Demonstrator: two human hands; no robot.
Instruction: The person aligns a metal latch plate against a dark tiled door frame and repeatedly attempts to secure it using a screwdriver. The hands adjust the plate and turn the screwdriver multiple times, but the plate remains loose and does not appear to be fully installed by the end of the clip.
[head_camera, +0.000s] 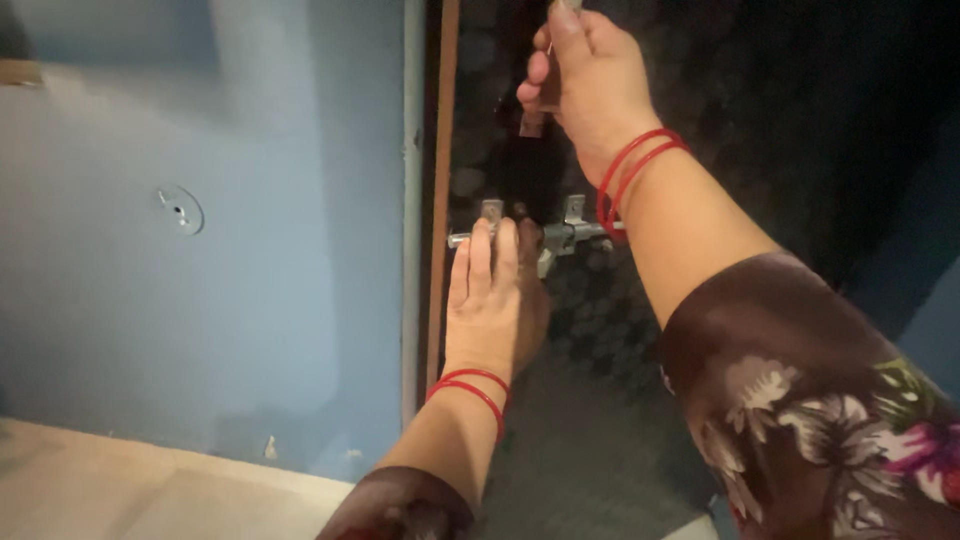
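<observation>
A dark door (590, 400) with a faint honeycomb pattern fills the middle. A metal slide bolt (560, 235) runs across it at mid height. My left hand (495, 300) lies on the bolt's left end, fingers curled over the bar beside a bracket (491, 212). Higher up, my right hand (590, 75) grips a brownish door handle (538, 110), only its lower end showing under the fingers. Red bangles ring both wrists, and dark floral sleeves cover both arms.
A blue wall (220, 260) stands to the left, with a small round metal fitting (180, 210) on it. The brown door frame (440, 200) runs vertically beside the bolt. Pale floor (120, 490) shows at lower left.
</observation>
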